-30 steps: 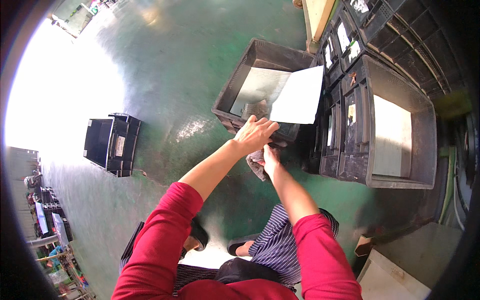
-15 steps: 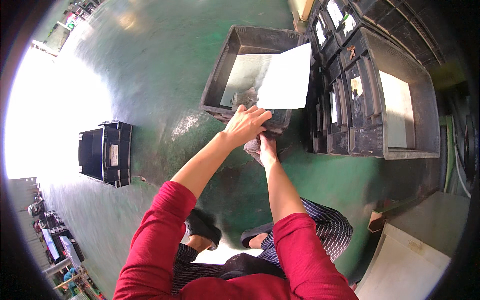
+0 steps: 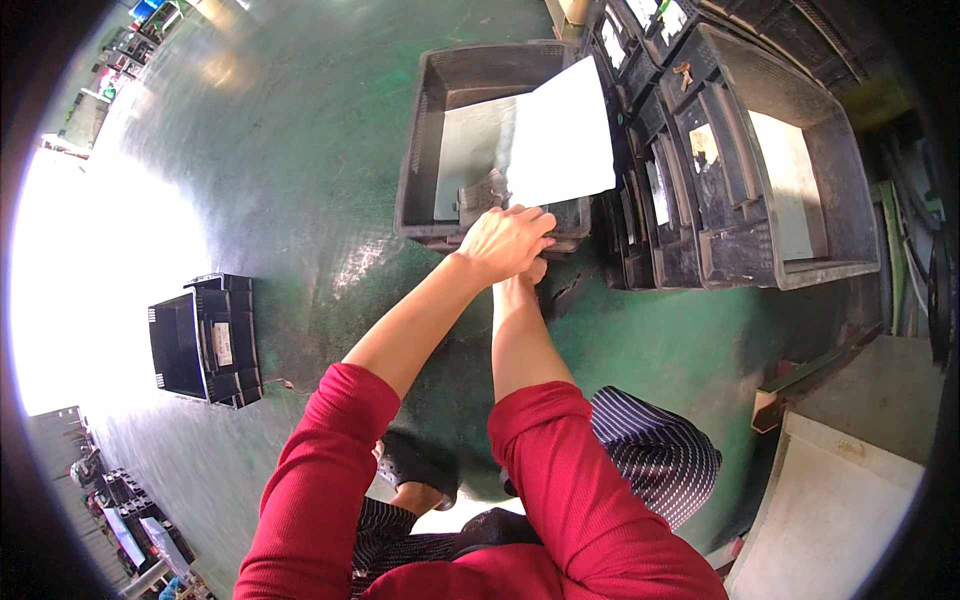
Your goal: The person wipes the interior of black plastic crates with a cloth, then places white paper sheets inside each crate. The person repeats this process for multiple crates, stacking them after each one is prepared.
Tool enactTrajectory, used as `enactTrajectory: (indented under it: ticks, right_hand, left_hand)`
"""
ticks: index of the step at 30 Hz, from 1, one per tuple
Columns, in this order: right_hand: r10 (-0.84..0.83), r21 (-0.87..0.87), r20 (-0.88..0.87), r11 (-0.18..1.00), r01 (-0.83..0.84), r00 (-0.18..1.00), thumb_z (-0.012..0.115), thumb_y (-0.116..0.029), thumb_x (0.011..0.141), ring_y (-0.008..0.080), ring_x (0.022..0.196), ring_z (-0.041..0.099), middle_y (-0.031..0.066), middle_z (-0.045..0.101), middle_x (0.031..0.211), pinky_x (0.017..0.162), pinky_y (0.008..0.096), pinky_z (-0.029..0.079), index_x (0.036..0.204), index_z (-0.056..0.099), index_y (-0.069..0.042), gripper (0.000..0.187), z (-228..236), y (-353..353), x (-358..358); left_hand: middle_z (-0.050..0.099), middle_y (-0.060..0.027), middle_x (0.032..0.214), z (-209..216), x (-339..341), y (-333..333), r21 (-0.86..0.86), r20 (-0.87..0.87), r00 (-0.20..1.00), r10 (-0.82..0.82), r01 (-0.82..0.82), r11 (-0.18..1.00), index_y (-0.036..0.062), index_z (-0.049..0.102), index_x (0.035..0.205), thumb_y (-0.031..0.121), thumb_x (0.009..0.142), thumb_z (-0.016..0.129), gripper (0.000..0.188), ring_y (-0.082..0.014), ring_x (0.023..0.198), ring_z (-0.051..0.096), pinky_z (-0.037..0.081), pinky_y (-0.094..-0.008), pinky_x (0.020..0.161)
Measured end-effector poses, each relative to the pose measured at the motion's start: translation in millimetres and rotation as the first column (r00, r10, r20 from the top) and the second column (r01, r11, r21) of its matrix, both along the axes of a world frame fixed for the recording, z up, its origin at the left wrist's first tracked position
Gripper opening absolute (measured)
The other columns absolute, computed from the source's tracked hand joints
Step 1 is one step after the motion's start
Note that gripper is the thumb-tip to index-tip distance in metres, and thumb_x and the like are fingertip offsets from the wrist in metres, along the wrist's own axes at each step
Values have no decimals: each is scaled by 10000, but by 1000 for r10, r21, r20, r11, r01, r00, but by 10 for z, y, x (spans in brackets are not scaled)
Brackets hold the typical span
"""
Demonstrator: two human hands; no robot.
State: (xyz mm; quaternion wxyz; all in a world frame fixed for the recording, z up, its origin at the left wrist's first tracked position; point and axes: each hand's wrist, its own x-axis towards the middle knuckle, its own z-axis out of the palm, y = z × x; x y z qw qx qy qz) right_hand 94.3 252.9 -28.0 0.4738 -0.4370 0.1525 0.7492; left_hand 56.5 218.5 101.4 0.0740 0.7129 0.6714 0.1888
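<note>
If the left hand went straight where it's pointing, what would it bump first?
Probably the white sheet over the black crate; the left hand points up and right toward its lower edge. Depth is hard to judge, though.

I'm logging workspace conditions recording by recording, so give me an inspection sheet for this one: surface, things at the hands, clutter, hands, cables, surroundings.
Surface: green floor, scuffed, with bright glare at left.
Things at the hands: open black crate containing a white sheet and a small grey piece; the sheet juts past the right rim.
Clutter: separate black crates on the floor at left.
Hands: left hand at the near rim; right hand below it, partly hidden; what either grips cannot be told.
Cables: thin pale strand near the right edge; cable or hose, unclear.
Surroundings: stacked black crates at right; pale cabinet-like box at lower right.
</note>
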Motion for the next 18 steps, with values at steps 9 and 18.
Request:
enactTrajectory:
  ticks: [9, 18]
  right_hand:
    - [47, -143, 353, 990, 4, 934, 426, -495, 928, 280, 1003, 581, 103, 600, 1143, 804, 448, 475, 1109, 567, -58, 494, 218, 139, -155]
    - [363, -121, 672, 914, -388, 645, 526, -290, 925, 285, 909, 637, 142, 655, 1009, 733, 431, 526, 1037, 600, 33, 350, -80, -96, 102]
  left_hand:
    - [613, -101, 793, 87, -230, -5, 68, 94, 991, 94, -101, 993, 60, 569, 914, 257, 836, 633, 221, -310, 772, 603, 493, -425, 653]
    - [631, -98, 843, -98, -160, 226, 29, 101, 988, 113, -117, 993, 94, 588, 947, 342, 825, 648, 283, -318, 816, 616, 495, -441, 673]
